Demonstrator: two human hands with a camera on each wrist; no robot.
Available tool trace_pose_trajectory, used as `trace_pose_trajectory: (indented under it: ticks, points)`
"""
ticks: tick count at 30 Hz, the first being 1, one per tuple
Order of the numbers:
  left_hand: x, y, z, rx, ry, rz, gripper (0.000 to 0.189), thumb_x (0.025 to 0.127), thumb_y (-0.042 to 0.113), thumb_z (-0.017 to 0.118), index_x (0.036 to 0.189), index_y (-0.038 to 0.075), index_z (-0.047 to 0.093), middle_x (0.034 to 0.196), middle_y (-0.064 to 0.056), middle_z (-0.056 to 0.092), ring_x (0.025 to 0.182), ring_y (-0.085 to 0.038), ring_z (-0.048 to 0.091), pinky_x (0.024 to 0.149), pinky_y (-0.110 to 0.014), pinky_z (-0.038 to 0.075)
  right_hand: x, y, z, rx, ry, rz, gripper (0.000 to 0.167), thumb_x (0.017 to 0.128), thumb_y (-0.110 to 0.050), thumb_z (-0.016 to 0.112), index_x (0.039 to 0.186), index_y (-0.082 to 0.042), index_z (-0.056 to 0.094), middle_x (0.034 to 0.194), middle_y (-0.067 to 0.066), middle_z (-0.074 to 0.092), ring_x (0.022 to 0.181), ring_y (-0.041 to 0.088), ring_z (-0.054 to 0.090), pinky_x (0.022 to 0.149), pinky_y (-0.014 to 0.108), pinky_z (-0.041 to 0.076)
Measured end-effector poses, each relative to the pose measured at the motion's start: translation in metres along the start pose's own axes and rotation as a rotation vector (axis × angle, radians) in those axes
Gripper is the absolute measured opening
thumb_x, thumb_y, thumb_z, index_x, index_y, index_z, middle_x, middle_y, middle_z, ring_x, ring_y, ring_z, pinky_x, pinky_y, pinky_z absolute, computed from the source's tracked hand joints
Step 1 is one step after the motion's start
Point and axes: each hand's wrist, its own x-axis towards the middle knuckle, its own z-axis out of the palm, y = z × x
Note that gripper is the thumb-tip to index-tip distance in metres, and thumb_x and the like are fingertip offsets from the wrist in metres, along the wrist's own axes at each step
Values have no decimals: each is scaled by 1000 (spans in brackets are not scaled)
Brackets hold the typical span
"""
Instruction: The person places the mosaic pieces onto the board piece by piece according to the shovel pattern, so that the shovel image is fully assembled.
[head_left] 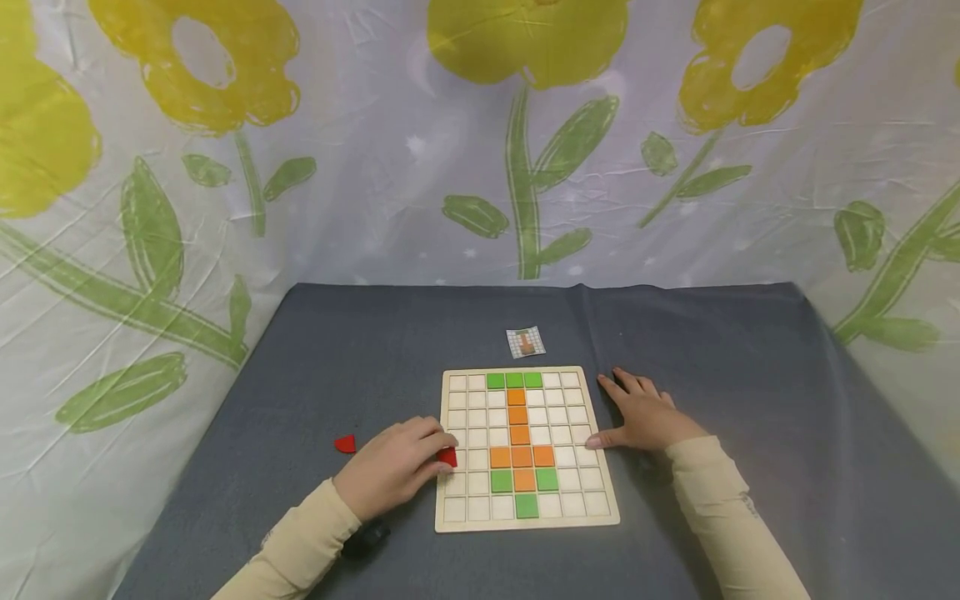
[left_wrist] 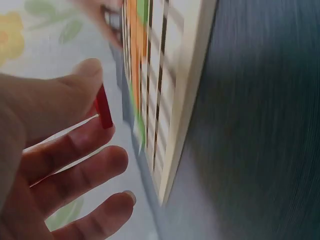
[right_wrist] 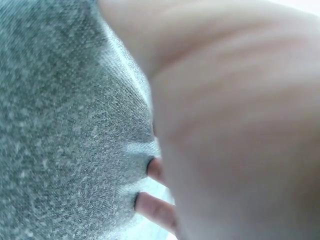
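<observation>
My left hand pinches a red tile between thumb and index finger, over the left edge of the wooden grid board. In the left wrist view the red tile shows edge-on, and the other fingers are spread apart from it. Green tiles and orange tiles fill squares in the board's middle columns. My right hand rests with spread fingers on the dark cloth, its thumb at the board's right edge. In the right wrist view, the wrist hides most of that hand.
A second red piece, with a curved edge, lies on the dark tablecloth left of my left hand. Beyond the board's far edge is a small pattern card. A flower-printed curtain hangs behind the table and along both sides.
</observation>
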Motion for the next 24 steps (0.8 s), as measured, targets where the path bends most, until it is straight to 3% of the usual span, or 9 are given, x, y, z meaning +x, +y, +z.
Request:
trace_pose_trajectory:
  ticks: [5,15,24]
  points:
    - [3,15,13,-57,-35,67,22,88,28,69,106,15,68,95,7,60,80,-5,51,73,-26,49,-3,-2,-3,18,2,-15,110,71,-68,68,151,-6,25,154,26,18,138,50,20,101,69,24]
    - [12,33,33,-17,-59,188,20,89,30,68,102,14,67,87,6,55,75,-6,49,69,-22,45,-4,-2,-2,11,-1,-10,110,71,-68,68,151,-6,25,155,26,18,137,50,20,101,70,24]
    - [18,42,38,18,-102,206,21,90,33,67,103,16,67,86,7,54,72,-5,47,65,-21,43,-2,0,-1,8,1,-15,111,71,-69,67,151,-6,25,155,26,18,137,50,20,101,70,24]
